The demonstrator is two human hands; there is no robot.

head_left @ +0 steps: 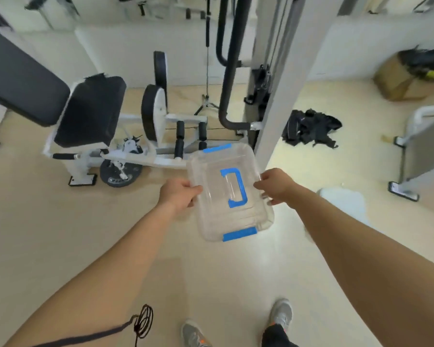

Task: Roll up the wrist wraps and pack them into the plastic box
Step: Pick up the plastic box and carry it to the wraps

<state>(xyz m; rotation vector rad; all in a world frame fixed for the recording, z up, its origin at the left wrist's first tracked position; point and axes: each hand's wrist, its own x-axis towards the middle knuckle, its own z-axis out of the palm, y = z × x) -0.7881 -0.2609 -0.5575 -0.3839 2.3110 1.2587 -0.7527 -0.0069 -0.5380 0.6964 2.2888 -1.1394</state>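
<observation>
We hold the plastic box (236, 216) (clear, blue handle & latches) above the floor (60, 234) w/ both hands: left hand (178, 194) fingers curled round its left edge, right hand (276, 185) pinching the right edge. Wrist wraps (311, 127) lie heaped on the floor, well apart.

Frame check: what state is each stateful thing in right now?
Clear plastic box with blue handle and latches: lid on, looks empty, carried above floor.
Left hand: grips box's left edge.
Right hand: grips its right edge.
Black wrist wraps: loose unrolled heap on floor.
</observation>
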